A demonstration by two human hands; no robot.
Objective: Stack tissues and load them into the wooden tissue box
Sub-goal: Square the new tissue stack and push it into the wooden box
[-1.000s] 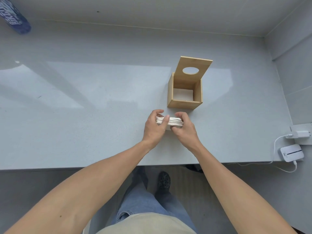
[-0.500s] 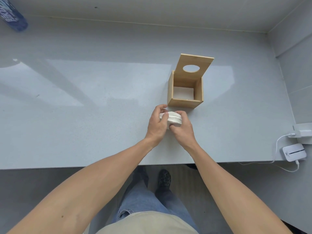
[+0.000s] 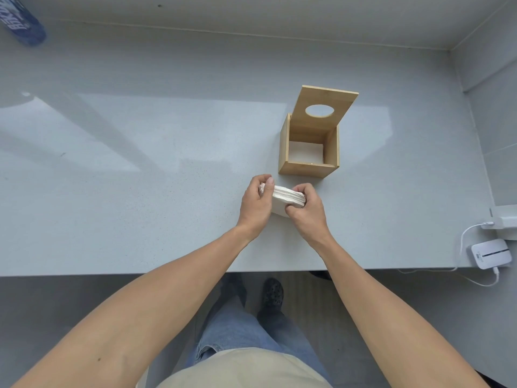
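Note:
A white stack of tissues is held just above the grey table, tilted with its far edge up. My left hand grips its left end and my right hand grips its right end. Just beyond the hands stands the wooden tissue box, open at the top. Its lid, with an oval hole, stands upright at the back. Something white lies at the box's bottom.
A dark blue bottle lies at the far left corner. A white device with a cable sits at the table's right front edge, below a white adapter. A wall bounds the right side.
Both hands have lifted the tissue stack slightly, tilted it, and brought it closer to the box.

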